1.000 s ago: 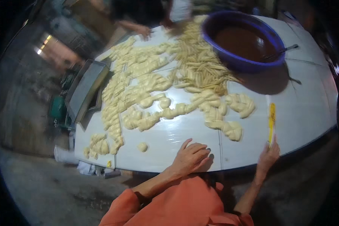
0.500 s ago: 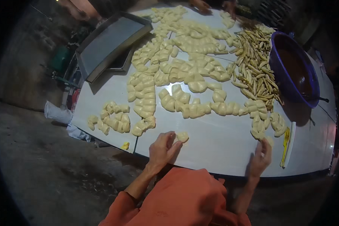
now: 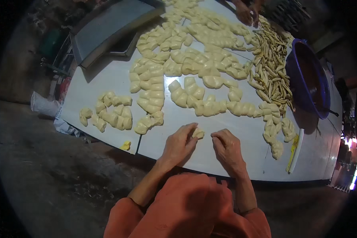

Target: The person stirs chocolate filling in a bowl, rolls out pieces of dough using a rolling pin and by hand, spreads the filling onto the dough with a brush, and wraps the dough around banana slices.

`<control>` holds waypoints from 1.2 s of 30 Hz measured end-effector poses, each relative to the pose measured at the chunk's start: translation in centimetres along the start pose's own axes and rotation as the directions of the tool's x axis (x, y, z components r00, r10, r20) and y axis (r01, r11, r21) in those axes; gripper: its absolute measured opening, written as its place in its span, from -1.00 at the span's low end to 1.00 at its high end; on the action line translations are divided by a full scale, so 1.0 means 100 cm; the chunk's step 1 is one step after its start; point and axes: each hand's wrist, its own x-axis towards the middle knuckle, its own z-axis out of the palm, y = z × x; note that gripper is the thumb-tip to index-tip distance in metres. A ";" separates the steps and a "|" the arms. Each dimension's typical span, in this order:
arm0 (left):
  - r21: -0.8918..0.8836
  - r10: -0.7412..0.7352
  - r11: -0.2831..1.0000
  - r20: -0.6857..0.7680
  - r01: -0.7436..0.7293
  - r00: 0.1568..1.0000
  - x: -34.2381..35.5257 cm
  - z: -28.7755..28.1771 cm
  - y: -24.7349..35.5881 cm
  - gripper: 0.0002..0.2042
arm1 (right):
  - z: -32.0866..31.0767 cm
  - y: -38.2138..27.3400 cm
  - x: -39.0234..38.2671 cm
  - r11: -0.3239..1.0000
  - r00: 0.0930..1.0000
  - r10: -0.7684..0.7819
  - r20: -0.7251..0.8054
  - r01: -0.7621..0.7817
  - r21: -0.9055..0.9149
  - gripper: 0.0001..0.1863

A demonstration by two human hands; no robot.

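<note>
On the near part of the white table (image 3: pixel 246 158), my left hand (image 3: pixel 179 146) has its fingers and thumb closed at the edge of a small piece of pale dough (image 3: pixel 199 133). Just to the right of it, my right hand (image 3: pixel 228 150) is closed in a pinch; whatever lies between its fingertips, if anything, is hidden. Rows of plump, pale dough pieces (image 3: pixel 210 107) lie beyond both hands, many touching. One dough piece (image 3: pixel 277 150) forms the near end of the right-hand row.
A purple basin (image 3: pixel 293 71) with brown contents and a handle stands at right, beside a pile of yellowish-brown, finger-shaped pieces (image 3: pixel 267 63). A white stick (image 3: pixel 296 152) and yellow strip (image 3: pixel 292 154) lie nearby. Metal trays (image 3: pixel 107 31) rest at left. Another person's hands (image 3: pixel 248 14) work at the far edge.
My right hand has come left from the end of the right-hand row, leaving a dough piece there, to beside my left hand. The view has shifted slightly.
</note>
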 end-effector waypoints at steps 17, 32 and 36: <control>0.088 -0.162 0.981 -0.099 0.170 0.982 0.107 0.027 0.020 -0.65 | -0.017 0.007 0.117 0.996 0.990 -0.087 -0.112 0.085 -0.026 -0.78; -0.009 -0.152 0.988 0.042 0.153 0.987 0.022 -0.066 0.006 -0.63 | -0.001 -0.041 0.050 0.918 0.952 -0.249 -0.178 0.173 -0.358 -0.71; 0.095 -0.196 0.969 -0.269 0.229 0.943 -0.017 -0.139 -0.027 -0.76 | 0.063 -0.071 0.041 0.878 0.884 -0.433 0.177 0.458 -0.136 -0.71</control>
